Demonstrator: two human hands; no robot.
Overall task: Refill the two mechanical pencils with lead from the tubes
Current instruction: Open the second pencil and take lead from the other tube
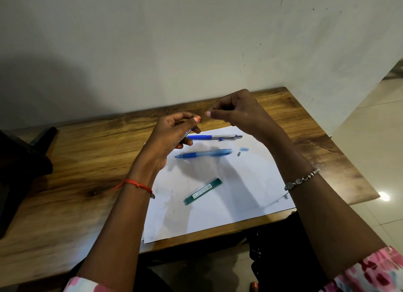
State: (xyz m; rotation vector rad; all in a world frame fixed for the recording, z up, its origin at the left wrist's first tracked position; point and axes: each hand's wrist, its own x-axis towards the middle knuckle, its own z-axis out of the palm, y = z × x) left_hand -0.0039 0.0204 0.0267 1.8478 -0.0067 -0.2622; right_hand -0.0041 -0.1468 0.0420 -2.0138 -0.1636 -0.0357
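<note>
My left hand (172, 132) is raised above the table and grips a slim tube (188, 134), mostly hidden by its fingers. My right hand (235, 112) pinches a thin dark lead (204, 116) whose other end meets the left thumb tip. On the white paper (239, 193) lie a blue and silver mechanical pencil (216, 137) and a translucent blue pencil (204, 154) with its end uncapped. A small clear cap (244, 149) and a tiny grey piece (238, 154) lie just right of it. A green lead tube (202, 191) lies lower on the sheet.
The wooden table (87, 161) stands against a pale wall. A dark object (24, 161) sits at the left edge. Tiled floor (375, 139) shows to the right. Another small piece (286, 196) lies near the paper's right edge.
</note>
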